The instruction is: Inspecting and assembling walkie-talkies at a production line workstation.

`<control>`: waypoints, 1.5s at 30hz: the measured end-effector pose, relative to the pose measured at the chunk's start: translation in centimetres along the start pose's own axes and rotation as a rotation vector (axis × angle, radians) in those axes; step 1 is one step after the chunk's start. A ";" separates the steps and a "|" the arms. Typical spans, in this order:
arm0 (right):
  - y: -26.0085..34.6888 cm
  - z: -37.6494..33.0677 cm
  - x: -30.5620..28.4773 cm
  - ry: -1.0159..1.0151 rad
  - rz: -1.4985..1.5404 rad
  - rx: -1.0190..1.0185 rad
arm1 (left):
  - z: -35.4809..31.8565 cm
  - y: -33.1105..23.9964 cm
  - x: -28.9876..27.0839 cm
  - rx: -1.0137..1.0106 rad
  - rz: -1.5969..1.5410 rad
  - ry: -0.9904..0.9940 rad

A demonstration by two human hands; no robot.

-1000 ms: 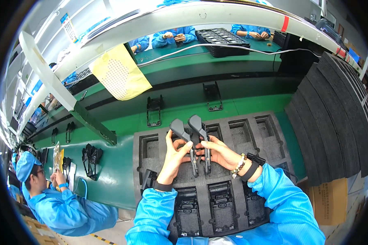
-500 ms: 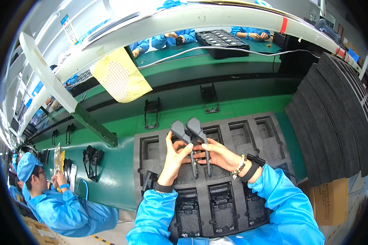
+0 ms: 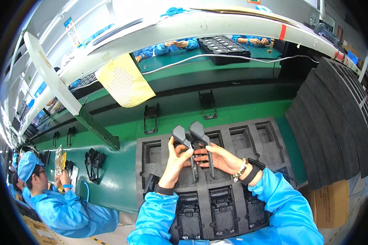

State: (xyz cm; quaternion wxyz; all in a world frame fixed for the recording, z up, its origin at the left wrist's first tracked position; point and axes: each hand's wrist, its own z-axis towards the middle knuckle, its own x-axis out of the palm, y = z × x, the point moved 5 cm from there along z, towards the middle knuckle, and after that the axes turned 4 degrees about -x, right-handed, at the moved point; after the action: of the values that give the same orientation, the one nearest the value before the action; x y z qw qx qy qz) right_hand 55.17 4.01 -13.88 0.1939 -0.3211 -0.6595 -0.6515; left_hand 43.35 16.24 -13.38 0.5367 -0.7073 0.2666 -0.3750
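My left hand (image 3: 175, 165) holds a slim dark grey plastic housing (image 3: 181, 134) between thumb and fingers. A matching housing (image 3: 198, 131) is gripped by my right hand (image 3: 227, 159), which wears a bead bracelet. Both pieces stand on edge side by side, wide paddle-shaped ends up and away from me, narrow ends down. My fingertips meet between them. They are above a grey foam tray (image 3: 204, 212) with rectangular pockets. Black device housings (image 3: 223, 208) lie in the near row of pockets. Black bands circle both my wrists.
Black frames (image 3: 151, 118) lie on the green belt beyond the tray. A tall stack of dark foam sheets (image 3: 335, 118) rises at right, over a cardboard box (image 3: 331, 204). A white shelf beam (image 3: 204, 26) crosses above. At left sits a co-worker (image 3: 65, 208) near black parts (image 3: 95, 163).
The view has tilted slightly, so the scene sits a little lower. My grip on both housings is the same. Across the bench, a co-worker's hands no longer show the black part seen earlier.
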 end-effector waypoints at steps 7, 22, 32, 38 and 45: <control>2.3 0.0 -0.4 0.187 0.101 -0.097 | 0.8 0.5 -1.5 -0.023 -0.489 0.008; 5.0 -0.1 -2.8 -0.110 -0.025 -0.328 | 0.5 -0.8 -2.0 0.185 -0.401 -0.141; 4.9 -0.2 -2.5 -0.152 -0.049 -0.279 | 0.8 -0.3 -1.9 0.203 -0.336 -0.124; 4.8 -0.3 -2.3 -0.167 -0.075 -0.263 | 0.8 -0.4 -1.7 0.190 -0.271 -0.117; 4.7 -0.4 -2.5 -0.176 -0.094 -0.255 | 0.9 -0.2 -1.6 0.197 -0.217 -0.126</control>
State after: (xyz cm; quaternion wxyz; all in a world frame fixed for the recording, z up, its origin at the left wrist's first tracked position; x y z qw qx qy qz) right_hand 60.09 2.96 -12.11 0.0623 -0.3676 -0.6004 -0.7075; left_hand 43.15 18.08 -13.74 0.5754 -0.6982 0.1162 -0.4098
